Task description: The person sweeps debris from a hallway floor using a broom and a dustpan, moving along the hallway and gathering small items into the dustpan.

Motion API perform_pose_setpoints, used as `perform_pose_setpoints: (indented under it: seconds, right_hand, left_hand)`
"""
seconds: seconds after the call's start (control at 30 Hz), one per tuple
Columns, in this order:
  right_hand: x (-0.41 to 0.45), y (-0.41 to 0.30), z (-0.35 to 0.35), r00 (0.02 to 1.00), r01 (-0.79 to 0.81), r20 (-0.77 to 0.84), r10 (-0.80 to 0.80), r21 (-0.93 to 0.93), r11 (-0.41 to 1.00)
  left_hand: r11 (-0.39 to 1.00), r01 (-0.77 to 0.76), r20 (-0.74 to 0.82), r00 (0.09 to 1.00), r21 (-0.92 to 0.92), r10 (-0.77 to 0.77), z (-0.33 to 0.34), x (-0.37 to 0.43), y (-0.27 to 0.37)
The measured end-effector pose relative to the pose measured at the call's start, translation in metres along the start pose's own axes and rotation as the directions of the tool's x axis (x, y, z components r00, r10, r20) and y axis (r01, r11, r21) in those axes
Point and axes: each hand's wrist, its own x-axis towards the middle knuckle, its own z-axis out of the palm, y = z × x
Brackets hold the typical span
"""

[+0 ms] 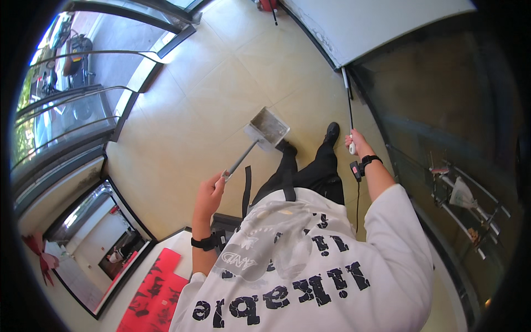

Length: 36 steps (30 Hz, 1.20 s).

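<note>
My left hand (210, 191) is closed around the grey handle of a long-handled dustpan (269, 126). The pan is light grey with a dirty inside and lies near my foot at the middle of the view. On the right, my right hand (356, 143) grips the white end of a thin black pole (350, 108). This pole runs away from me along the dark wall base to a white part near the corner of a white panel; its far end is hidden, so its kind cannot be told.
Tiled floor (224, 87) spreads around my feet. Glass doors (124, 54) stand at the upper left, a framed mirror (103, 245) at the lower left beside red paper (153, 290) with black writing. A white panel (373, 25) and dark glassy surface (435, 103) border the right. A red object (267, 5) stands far ahead.
</note>
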Motion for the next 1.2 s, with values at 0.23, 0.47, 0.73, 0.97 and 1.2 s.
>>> perform_pose_setpoints:
  seconds: [0.23, 0.47, 0.73, 0.97, 1.2]
  right_hand:
    - [-0.043, 0.028, -0.034, 0.989, 0.134, -0.041, -0.141, -0.139, 0.981]
    - [-0.039, 0.050, 0.024, 0.941, 0.330, -0.060, -0.334, -0.069, 0.942]
    - [0.070, -0.008, 0.051, 0.815, 0.476, -0.048, -0.577, -0.511, 0.716]
    - [0.002, -0.011, 0.087, 0.918, 0.237, -0.079, -0.390, -0.678, 0.695]
    - [-0.052, 0.034, 0.089, 0.943, 0.321, -0.070, -0.327, -0.081, 0.944]
  left_hand:
    - [0.922, -0.111, 0.101, 0.992, 0.371, 0.079, -0.031, 0.068, 0.026]
    - [0.855, -0.207, 0.115, 0.978, 0.476, 0.173, -0.079, 0.157, 0.038]
    - [0.829, -0.262, 0.214, 0.961, 0.494, 0.176, -0.102, 0.182, 0.125]
    - [0.902, -0.280, 0.191, 0.955, 0.328, 0.227, -0.131, 0.229, 0.152]
    - [0.816, -0.444, 0.332, 0.884, 0.370, 0.330, -0.128, 0.295, 0.174]
